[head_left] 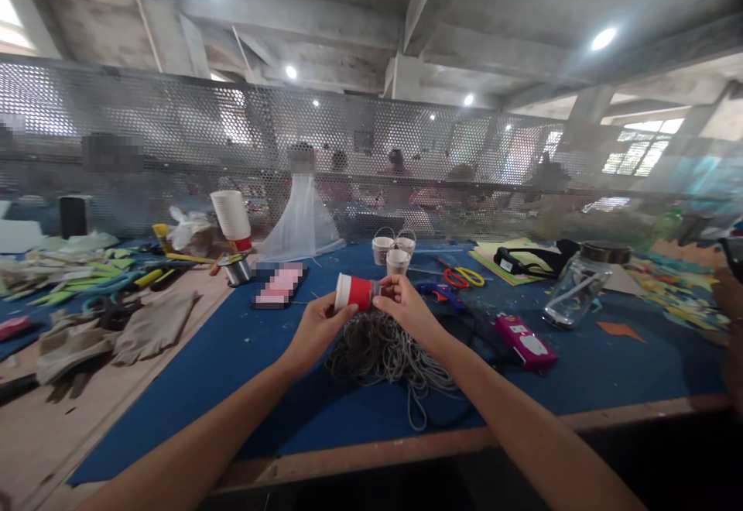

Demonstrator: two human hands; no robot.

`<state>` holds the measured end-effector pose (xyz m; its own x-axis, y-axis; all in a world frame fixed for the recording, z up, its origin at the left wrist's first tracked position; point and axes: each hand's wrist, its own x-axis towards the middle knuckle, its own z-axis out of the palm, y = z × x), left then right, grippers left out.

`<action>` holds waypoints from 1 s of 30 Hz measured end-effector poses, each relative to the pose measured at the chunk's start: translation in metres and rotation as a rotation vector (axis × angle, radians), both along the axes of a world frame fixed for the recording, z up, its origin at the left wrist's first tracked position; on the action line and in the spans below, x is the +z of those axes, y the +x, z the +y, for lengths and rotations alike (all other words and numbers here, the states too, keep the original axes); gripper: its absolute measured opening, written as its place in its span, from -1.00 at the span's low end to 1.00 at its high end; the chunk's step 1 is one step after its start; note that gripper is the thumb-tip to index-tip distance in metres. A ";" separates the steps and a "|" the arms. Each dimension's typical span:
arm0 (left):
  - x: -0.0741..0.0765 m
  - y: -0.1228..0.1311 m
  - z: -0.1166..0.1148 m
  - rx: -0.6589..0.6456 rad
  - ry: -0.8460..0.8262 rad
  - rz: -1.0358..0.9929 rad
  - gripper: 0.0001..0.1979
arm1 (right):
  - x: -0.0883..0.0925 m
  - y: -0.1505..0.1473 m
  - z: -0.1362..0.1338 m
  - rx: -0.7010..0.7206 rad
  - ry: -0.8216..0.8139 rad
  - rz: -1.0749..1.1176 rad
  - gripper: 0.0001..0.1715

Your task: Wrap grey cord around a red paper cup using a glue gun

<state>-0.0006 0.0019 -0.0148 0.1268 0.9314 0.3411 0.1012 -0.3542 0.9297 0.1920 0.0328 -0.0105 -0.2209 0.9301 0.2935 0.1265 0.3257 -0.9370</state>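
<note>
A red and white paper cup (357, 294) lies sideways in the air above the blue table mat, its white rim to the left. My left hand (316, 327) is closed around the rim end from below. At the other end, which looks grey as if wound with cord, the fingers of my right hand (405, 308) pinch together on the grey cord. Directly beneath both hands is a loose tangled heap of the same grey cord (386, 352). Beyond the hands stand three small cups with looped handles (398, 261).
Left are a phone (279, 286), a wire spool (237, 269), a cup stack (231, 215) and gloves (156, 329). Right are scissors (464, 276), a blue glue gun (441, 294), a magenta box (525, 343) and a glass jar (580, 286). A perforated screen (360, 155) rises behind.
</note>
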 end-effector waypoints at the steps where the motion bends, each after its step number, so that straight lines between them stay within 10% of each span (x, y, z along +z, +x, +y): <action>1: 0.000 0.000 0.000 0.007 0.010 0.013 -0.66 | 0.000 0.000 0.000 0.001 -0.015 0.015 -0.53; 30: 0.001 0.003 -0.004 0.066 0.186 0.190 -0.68 | -0.004 -0.002 -0.002 -0.026 -0.020 0.031 -0.54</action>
<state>0.0021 -0.0022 -0.0138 0.1464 0.8633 0.4829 0.2960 -0.5041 0.8114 0.1902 0.0307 -0.0148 -0.1876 0.9412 0.2809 0.1049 0.3035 -0.9470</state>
